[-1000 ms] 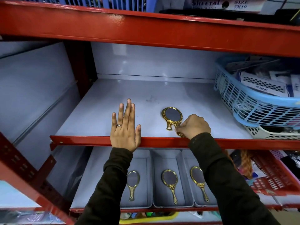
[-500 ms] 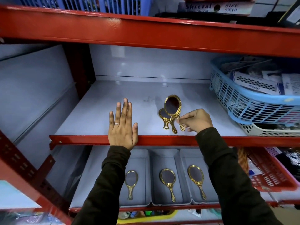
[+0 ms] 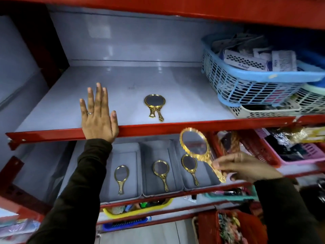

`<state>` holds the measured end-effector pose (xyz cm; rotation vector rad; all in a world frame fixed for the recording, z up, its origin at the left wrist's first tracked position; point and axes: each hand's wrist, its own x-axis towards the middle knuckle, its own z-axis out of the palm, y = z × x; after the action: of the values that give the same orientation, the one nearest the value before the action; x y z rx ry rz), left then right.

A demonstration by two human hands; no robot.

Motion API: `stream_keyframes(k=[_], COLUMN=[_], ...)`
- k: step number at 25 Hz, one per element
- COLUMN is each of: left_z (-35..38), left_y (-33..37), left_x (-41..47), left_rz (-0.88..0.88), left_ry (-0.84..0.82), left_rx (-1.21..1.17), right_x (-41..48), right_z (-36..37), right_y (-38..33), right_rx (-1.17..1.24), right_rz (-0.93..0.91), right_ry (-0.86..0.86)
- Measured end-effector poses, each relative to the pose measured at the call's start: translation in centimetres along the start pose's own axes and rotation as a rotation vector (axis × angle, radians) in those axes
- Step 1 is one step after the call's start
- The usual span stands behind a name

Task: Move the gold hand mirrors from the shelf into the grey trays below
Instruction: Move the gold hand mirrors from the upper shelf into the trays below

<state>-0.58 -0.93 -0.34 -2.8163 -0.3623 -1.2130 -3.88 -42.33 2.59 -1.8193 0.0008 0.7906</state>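
A person faces a red metal rack with grey shelf boards. The left hand [image 3: 98, 118] lies flat, fingers spread, on the near edge of the shelf [image 3: 123, 81], gripping nothing. The right hand [image 3: 246, 167] pinches the handle of a gold mirror [image 3: 195, 143] between thumb and fingers, holding it in the air below the shelf edge, above the right tray [image 3: 209, 175]. This held mirror is oval, with an ornate scalloped gold frame, dark reflective glass and a patterned handle; it is tilted, glass up and left, and slightly blurred.

On the shelf, near the front and right of the left hand, lies what looks like two stacked mirrors [image 3: 154, 107]: one oval head shows with two handles splayed beneath it.

Below sit three grey trays side by side. The left tray [image 3: 130, 148] holds one mirror [image 3: 121, 176], the middle tray [image 3: 154, 147] another [image 3: 161, 172], and the right tray a third [image 3: 190, 167], all flat with handles toward the viewer.

A blue basket [image 3: 246, 85] of packets sits far right on the shelf.
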Motion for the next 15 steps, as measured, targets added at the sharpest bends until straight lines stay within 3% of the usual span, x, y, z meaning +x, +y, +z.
stream_keyframes(k=[2,9,13,15], left_z=[-0.2,0.1,0.4,0.5], left_y=[0.1,0.2,0.1,0.1], left_x=[0.1,0.3,0.4,0.3], left_rz=[-0.002,0.004,0.015,0.019], left_ry=[0.011,0.086,0.108,0.117], left_rx=[-0.001,-0.008,-0.01,-0.004], right_x=[1.3,14.9,19.5,23.9], right_z=[0.0,1.7,1.1,-0.5], right_y=[3.5,12.1,15.1,19.9], right_rx=[-0.079,-0.092,-0.154,-0.184], right_rz=[0.089,0.261,0.381,0.435], right_ry=[0.018,0.476,0.469,0.457])
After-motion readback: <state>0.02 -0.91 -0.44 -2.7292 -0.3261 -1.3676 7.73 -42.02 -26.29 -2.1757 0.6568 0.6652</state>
